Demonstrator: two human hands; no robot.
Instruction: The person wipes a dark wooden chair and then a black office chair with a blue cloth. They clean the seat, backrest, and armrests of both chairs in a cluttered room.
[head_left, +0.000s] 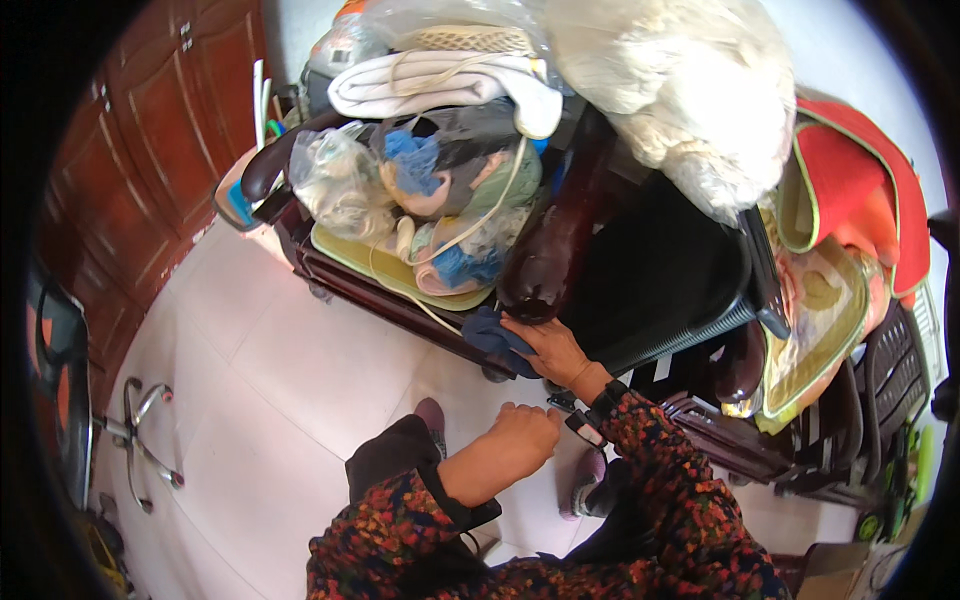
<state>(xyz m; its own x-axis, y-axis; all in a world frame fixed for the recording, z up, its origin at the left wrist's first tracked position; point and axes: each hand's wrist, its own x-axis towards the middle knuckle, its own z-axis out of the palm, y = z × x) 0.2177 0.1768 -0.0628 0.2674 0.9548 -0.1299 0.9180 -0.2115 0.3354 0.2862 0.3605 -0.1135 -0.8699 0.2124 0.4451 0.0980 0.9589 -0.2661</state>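
Note:
My right hand (551, 352) holds a dark blue cloth (499, 341) against the front end of a dark, glossy wooden armrest (536, 285). Over the floor, nearer my body, my left hand (517, 439) is closed in a loose fist, and no object shows in it. Left of the armrest, plastic bags of cloth items (341, 184) lie on a yellow-green seat cushion (330, 251). A pale cord (495, 206) runs across them from a rolled white blanket (427, 82). To the right of the armrest stands a black plastic-like surface (667, 262) with a ribbed edge.
A large clear bag with white stuffing (675, 90) rises at the back. Red and yellow cushions (847, 195) are piled at the right beside dark plastic chairs (896, 375). Wooden cabinet doors (165, 112) and a swivel chair's metal base (135, 442) are at the left, on tiled floor (247, 405).

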